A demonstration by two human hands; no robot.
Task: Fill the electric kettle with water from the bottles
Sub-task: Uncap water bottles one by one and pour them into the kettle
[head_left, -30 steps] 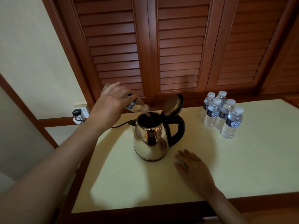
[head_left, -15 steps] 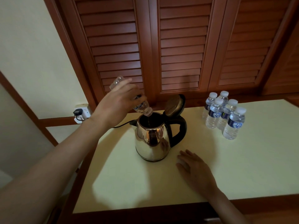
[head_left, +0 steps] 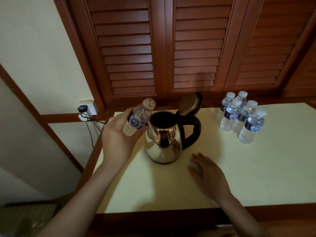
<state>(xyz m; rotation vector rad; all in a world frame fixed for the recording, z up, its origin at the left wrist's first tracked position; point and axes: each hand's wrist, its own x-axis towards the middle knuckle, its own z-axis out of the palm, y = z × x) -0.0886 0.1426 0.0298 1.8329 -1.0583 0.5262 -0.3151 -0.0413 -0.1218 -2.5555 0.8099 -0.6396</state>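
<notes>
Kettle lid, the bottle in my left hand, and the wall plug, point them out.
kettle lid [head_left: 189,105], head view, inner face.
bottle [head_left: 139,119], head view, label.
wall plug [head_left: 82,108], head view, black body.

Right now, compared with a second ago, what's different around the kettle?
The left hand has tipped the bottle back from pouring: its mouth left the kettle opening and now points up and away, beside the rim. The bottle looks empty. Unchanged: the grip on the bottle, the open lid, the right hand flat on the table, five capped bottles standing together.
</notes>
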